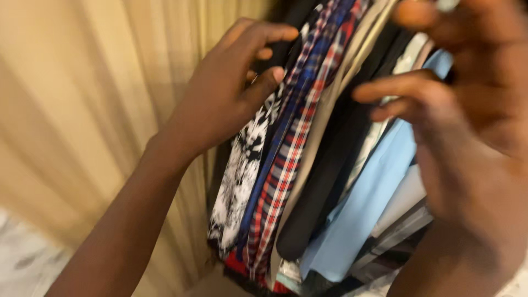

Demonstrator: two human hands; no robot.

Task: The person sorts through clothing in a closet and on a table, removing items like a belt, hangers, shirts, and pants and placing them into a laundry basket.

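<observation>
While a beige curtain (82,110) fills the left of the frame, the left hand (231,82) reaches in at upper centre, thumb and fingers pinching the edge of a black-and-white shirt (242,170) among the hanging clothes. Just right of it hang a blue check shirt (300,82), a red plaid shirt (286,176), a black garment (319,187) and a light blue one (368,203), packed side by side. At the right edge, blurred, the right hand (467,121) hovers with fingers spread, gripping nothing.
</observation>
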